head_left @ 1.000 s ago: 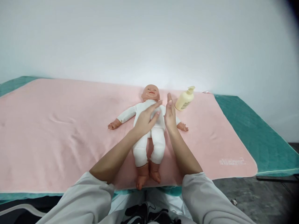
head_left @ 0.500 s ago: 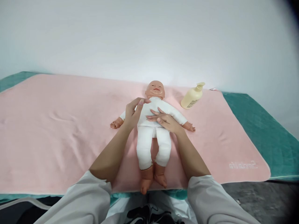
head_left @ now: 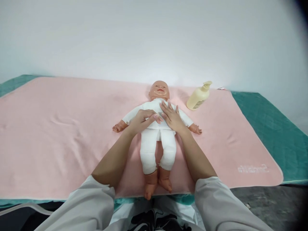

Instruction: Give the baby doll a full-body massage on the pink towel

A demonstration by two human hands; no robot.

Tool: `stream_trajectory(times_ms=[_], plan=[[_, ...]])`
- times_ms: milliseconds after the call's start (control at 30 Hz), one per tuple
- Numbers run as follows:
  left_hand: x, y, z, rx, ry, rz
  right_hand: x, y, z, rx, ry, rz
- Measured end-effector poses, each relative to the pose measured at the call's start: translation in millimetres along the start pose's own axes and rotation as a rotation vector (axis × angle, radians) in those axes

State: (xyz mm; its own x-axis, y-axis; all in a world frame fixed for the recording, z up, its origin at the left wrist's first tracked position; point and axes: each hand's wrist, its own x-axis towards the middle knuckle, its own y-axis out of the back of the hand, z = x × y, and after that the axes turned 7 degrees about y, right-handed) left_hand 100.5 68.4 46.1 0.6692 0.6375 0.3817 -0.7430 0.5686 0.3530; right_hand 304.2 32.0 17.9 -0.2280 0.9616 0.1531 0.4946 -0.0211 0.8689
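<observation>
From where I stand, the doll (head_left: 158,134) lies face up on the pink mat (head_left: 91,128), head toward the wall (head_left: 154,38), feet (head_left: 151,184) near the mat's front edge. The right hand (head_left: 172,118) spreads flat over its chest, fingers apart, gripping nothing. The left hand (head_left: 143,120) is loosely bent over the other side of the chest, its grip slack and without hold of anything; I cannot tell how firmly it presses, if at all. With neither grip anchoring the doll, a hard drag toward the person could slide its feet off the edge. Palms rubbing sideways might ruck up the white top (head_left: 151,104). The bottle (head_left: 197,98) stands near the doll's outstretched arm, so a wide sweep of the right hand could topple it.
</observation>
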Motion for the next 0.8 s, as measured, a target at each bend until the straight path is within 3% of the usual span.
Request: stream_trajectory(times_ms=[167, 467, 633, 800], plan=[[1, -1.8, 1, 0.069, -0.006, -0.204, -2, 1, -3, -0.157, -0.204, 0.064], [3, -3.1, -1, 0.207, 0.057, -0.469, -8, 0, -1, -0.244, -0.287, 0.109], [4, -3.1, -1, 0.262, 0.102, -0.494, -9, 2, -1, -0.222, -0.273, 0.2], [8, -4.4, -9, 0.364, 0.126, -0.433, -8, 5, -1, -0.198, -0.26, 0.304]])
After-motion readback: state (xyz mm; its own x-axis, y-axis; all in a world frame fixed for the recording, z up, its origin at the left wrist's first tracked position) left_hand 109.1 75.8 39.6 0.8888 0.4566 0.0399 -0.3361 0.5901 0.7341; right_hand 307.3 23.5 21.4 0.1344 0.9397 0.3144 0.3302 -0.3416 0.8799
